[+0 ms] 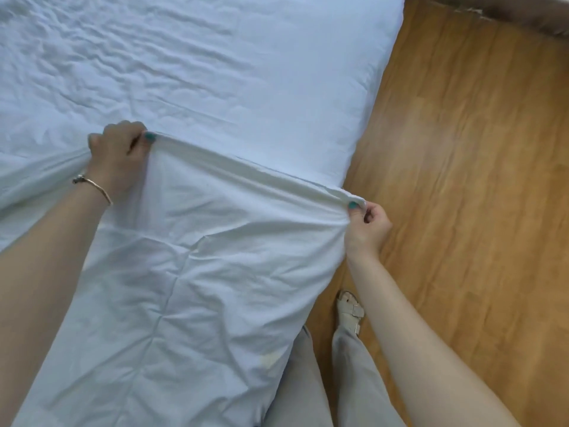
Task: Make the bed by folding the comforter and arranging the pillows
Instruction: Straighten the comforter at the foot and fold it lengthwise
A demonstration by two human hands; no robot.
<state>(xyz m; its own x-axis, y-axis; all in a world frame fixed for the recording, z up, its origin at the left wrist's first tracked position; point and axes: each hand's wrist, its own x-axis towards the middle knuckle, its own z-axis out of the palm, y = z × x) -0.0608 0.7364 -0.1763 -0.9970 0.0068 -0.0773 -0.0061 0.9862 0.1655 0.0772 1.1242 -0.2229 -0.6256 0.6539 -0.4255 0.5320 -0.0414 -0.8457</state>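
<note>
A person standing at the side of a bed grips the leading edge of a soft white fabric comforter with both hands, stretching it taut into a straight ridge above the mattress. The left hand, a thin gold bracelet on its wrist, closes its curled fingers round a bunched fistful of the edge over the bed, while the right hand pinches the corner between thumb and fingers just beyond the mattress side. The comforter hangs from that held edge down toward the person's legs, part draped on the bed and part off its side; beyond the ridge lies the wrinkled white fitted sheet. No pillows show in view.

The step in hand appears to be carrying this edge across for a fold. It would go best with both hands kept level and the edge held tight, so the layers land square rather than skewed; the slack creases below the ridge suggest a shake or smoothing would help.

The mattress edge runs diagonally at right, bordering bare brown wood-plank floor that offers ample stepping room. A beige sandal stands close to the hanging cloth, a possible snag if the fabric drops.
</note>
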